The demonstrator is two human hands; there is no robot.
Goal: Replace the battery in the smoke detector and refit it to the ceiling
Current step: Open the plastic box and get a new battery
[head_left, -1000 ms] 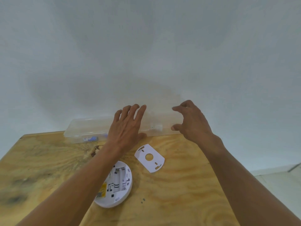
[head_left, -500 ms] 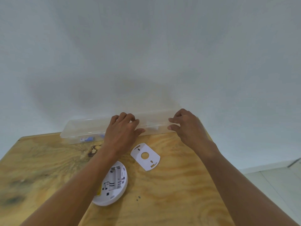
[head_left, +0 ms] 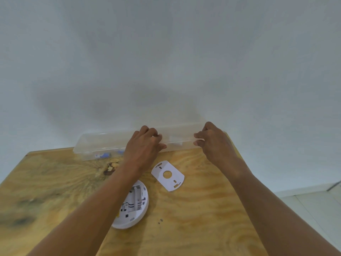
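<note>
A white round smoke detector (head_left: 136, 206) lies back-up on the wooden table (head_left: 193, 218), partly under my left forearm, its battery bay showing. Its white cover plate (head_left: 168, 175) lies flat just to the right. Along the table's far edge stands a long clear plastic box (head_left: 103, 145) with small blue items inside. My left hand (head_left: 144, 146) grips the box's front near its middle, fingers curled over the lid edge. My right hand (head_left: 214, 143) pinches the lid near the box's right end.
A plain white wall rises directly behind the box. The table's right edge drops to a pale tiled floor (head_left: 313, 204). Dark stains mark the wood at the left (head_left: 22, 218).
Both hands have come down from hovering above the box and closed on its lid edge. The left fingers went from spread to curled.
</note>
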